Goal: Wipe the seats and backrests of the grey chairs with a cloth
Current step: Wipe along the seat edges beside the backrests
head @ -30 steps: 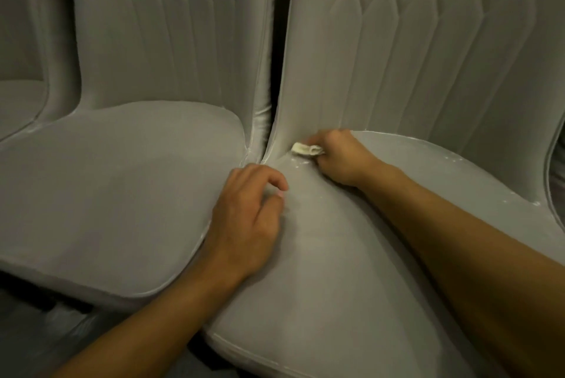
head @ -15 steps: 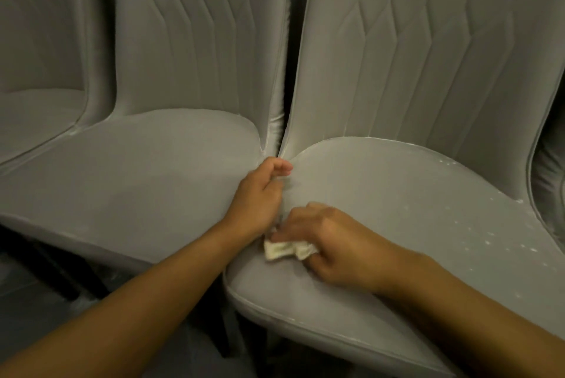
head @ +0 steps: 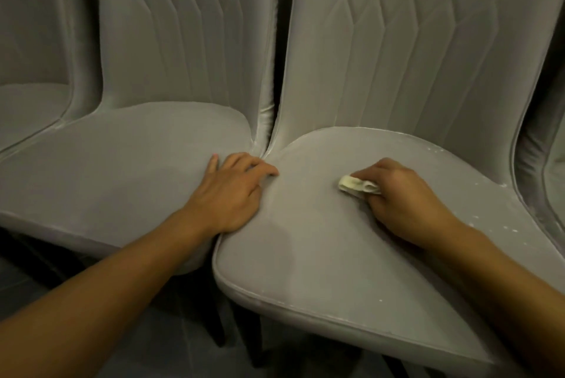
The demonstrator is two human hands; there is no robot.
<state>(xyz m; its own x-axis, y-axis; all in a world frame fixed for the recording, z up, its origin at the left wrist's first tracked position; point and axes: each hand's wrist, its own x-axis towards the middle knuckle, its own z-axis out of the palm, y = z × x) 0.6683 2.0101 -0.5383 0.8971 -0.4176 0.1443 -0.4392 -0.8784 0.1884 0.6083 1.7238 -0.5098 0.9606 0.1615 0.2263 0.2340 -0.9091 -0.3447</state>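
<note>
On the right chair's seat (head: 321, 255), toward its back half, lies the cloth (head: 357, 185), a small pale wad, creased and folded on itself, pressed against the grey upholstery. The right hand (head: 406, 203) grips it: its fingers (head: 371, 174) curl over the wad and pinch it tight, so only the cloth's left end shows.

The step in hand looks like wiping this seat, and it seems partway done. Pale specks (head: 504, 229) are scattered along the seat's right edge and back right corner. The next move therefore likely calls for a firm sweep rightward toward them, with the wad kept flat enough to lift the bits rather than scatter them.

Rising behind the seat, the backrest (head: 412, 56), with its stitched zigzag channels, probably awaits its turn. At the seat's left edge the left hand (head: 232, 194) rests with its fingers loosely spread and holding nothing. It is laid across the join with the neighbouring chair's seat (head: 107, 169), apparently bracing.
</note>
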